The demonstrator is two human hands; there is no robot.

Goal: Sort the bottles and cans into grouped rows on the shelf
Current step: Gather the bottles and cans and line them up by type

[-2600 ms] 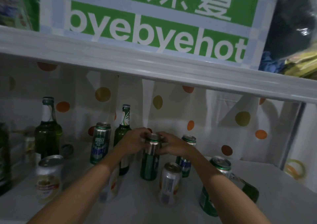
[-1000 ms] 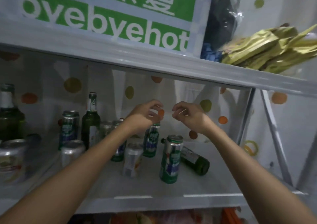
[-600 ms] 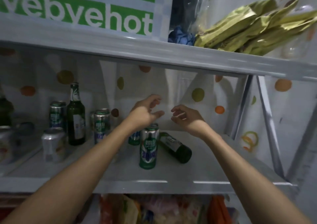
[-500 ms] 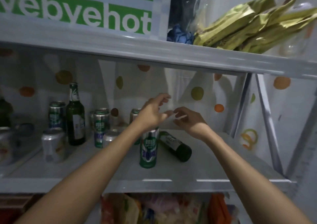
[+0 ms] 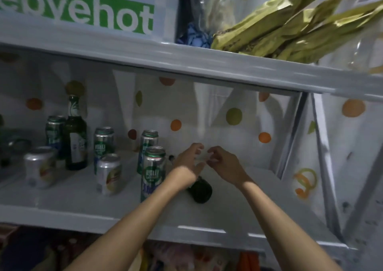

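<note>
I am seeing a dark green bottle [image 5: 200, 190] lying on its side on the shelf [image 5: 87, 198], just right of the front green can [image 5: 153, 172]. Above it my left hand [image 5: 187, 162] and right hand [image 5: 222, 162] are hovering, fingers apart, gripping nothing.

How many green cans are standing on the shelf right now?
4: one at far left behind the upright bottle, one left of centre, one at the back, one nearest the left hand. More may be hidden off-frame left.

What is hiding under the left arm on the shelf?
A dark green bottle lies on its side under the left hand. Only its round bottom and its cap tip show; the wrist covers its middle and label.
</note>
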